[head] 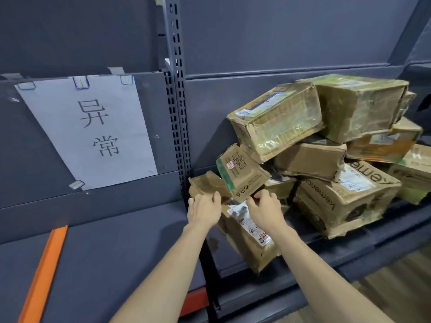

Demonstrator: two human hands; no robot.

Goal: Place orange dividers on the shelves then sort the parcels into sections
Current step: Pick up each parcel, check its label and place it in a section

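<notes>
Your left hand (205, 207) grips the torn flap at the near left corner of a crushed box (247, 236), fingers curled over the cardboard edge. Your right hand (264, 207) holds the same box further right, fingers bent over its top edge just above a white label (242, 212). That box lies tilted at the near left foot of the pile, on the right-hand shelf (349, 250), overhanging its front edge. Pile (326, 145): worn brown parcels, many wrapped in clear tape, heaped against the back panel and filling the shelf to the right. A small box with a green strip (242, 170) leans just above your hands; a larger taped box (277, 122) sits on top of it. One orange divider (44, 273) lies on the left-hand shelf (116, 252), running near to far, well apart from the parcels. A white sign (93, 127) with two printed characters is taped to the back panel above that shelf. A slotted upright (178, 101) stands between the two shelves.
</notes>
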